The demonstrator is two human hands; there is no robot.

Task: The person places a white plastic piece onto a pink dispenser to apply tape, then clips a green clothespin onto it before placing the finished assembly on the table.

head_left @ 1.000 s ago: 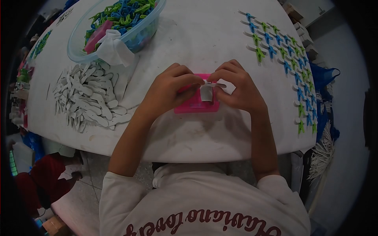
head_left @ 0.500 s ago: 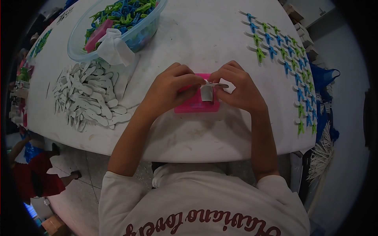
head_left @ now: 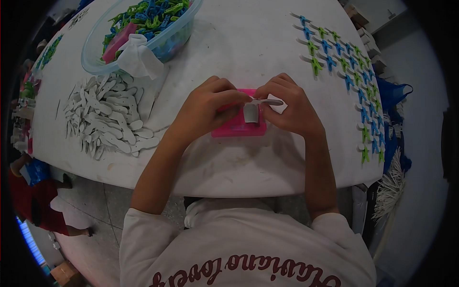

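Note:
My left hand (head_left: 206,106) is closed, its thumb and fingertips pinching the left end of a thin white strip with a rounded end (head_left: 273,102). From the right, my right hand (head_left: 294,106) has its fingers curled on the same strip, whose rounded end sticks out between thumb and forefinger. Both hands are over a pink plastic tray (head_left: 237,133) on the table. A curved grey piece (head_left: 251,115) stands in the tray just under the strip. My fingers hide part of the strip and the tray's sides.
Left of my arm lies a pile of flat white strips (head_left: 112,115). Behind it stands a clear blue basin (head_left: 172,50) of green and blue clips, a white cloth (head_left: 139,60) over its rim. Clips with white strips (head_left: 330,62) form rows at right. A thin pointed tool (head_left: 153,106) lies mid-left.
The strip has turned slightly and more of its rounded end shows between my right fingers. My hands have barely moved. A person in red at far left has shifted.

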